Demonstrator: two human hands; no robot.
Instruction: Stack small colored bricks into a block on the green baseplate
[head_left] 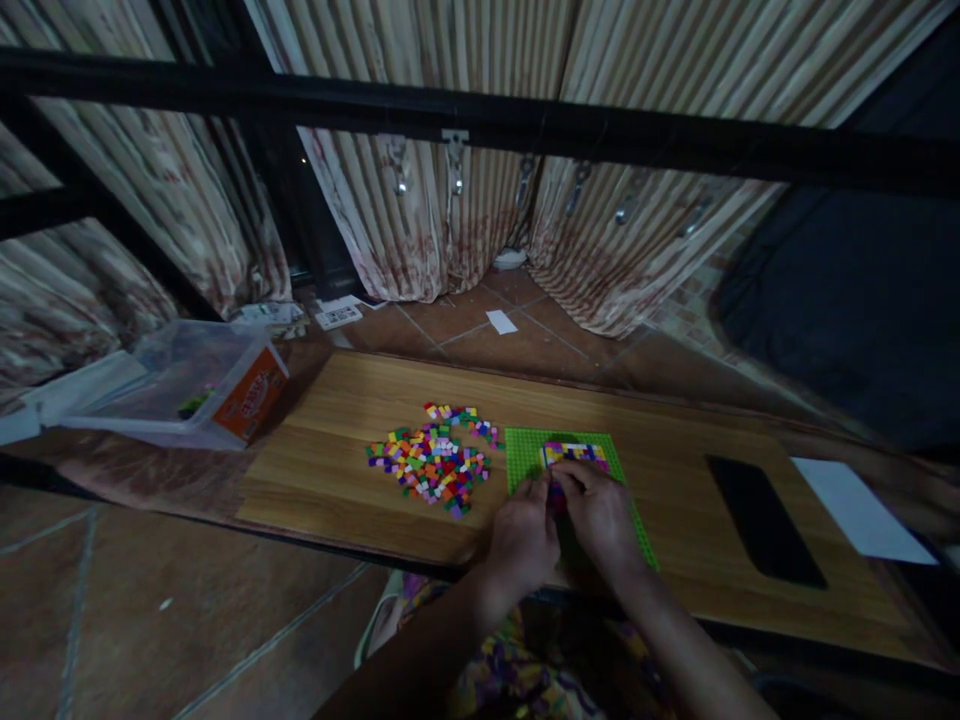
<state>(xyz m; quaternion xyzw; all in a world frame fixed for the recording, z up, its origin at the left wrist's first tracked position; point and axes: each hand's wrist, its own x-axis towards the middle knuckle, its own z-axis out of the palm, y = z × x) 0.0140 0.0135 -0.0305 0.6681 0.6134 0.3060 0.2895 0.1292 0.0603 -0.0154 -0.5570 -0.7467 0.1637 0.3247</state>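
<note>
A bright green studded baseplate lies on the wooden board in front of me. Rows of small coloured toy bricks are fixed on its middle in a rectangular pattern. Both hands meet over the near part of this pattern, fingertips together. My left hand is closed at the plate's left side, its fingers pinched. From the right, my right hand is also closed, thumb and forefinger pinched beside the left fingertips. Whatever they hold is hidden by the fingers. Left of the plate spreads a pile of loose mixed-colour bricks.
A dark flat phone-like slab and a white paper sheet lie to the right on the wooden board. A clear plastic box with an orange label stands at the left. Striped curtains and a black bar are behind.
</note>
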